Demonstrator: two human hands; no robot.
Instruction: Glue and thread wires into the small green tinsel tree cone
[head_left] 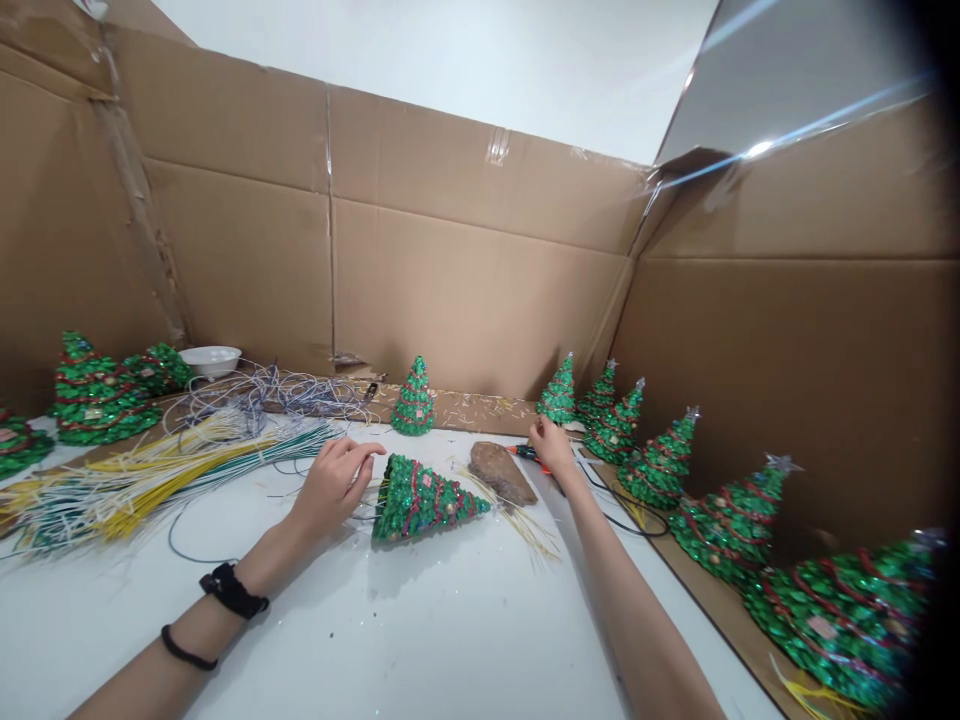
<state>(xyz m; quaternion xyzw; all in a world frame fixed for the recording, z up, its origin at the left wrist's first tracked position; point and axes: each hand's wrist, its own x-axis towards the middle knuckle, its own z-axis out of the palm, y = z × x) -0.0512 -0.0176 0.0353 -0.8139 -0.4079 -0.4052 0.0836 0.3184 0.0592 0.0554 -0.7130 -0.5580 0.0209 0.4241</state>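
A green glittery toy Christmas tree lies on its side on the white table, its tip pointing right. My left hand rests at the tree's base, fingers curled and touching it. My right hand reaches farther back and closes on a small tool with an orange handle, next to a brown stone. A black cable trails from that spot along the table's right side.
Several finished trees stand in a row along the right cardboard wall, one tree at the back, more at the left. Bundles of yellow, white and green wires lie left. A white bowl sits behind them.
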